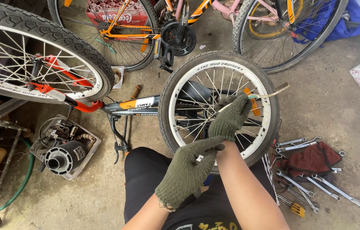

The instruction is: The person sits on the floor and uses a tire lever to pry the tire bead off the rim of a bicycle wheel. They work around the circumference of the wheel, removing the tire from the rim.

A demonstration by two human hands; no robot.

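Observation:
A small bicycle wheel with a black tyre, white rim and orange reflector stands upright in front of my knees, mounted on a bicycle lying on the concrete. Both hands wear dark green knit gloves. My right hand is over the spokes, shut on a thin brush whose tip points right across the rim. My left hand rests against the tyre's near edge with fingers curled, and its grip is partly hidden.
Several wrenches and a yellow-handled screwdriver lie around a maroon cloth at right. A metal tray with an engine part sits left, next to a green hose. Other bicycles stand behind.

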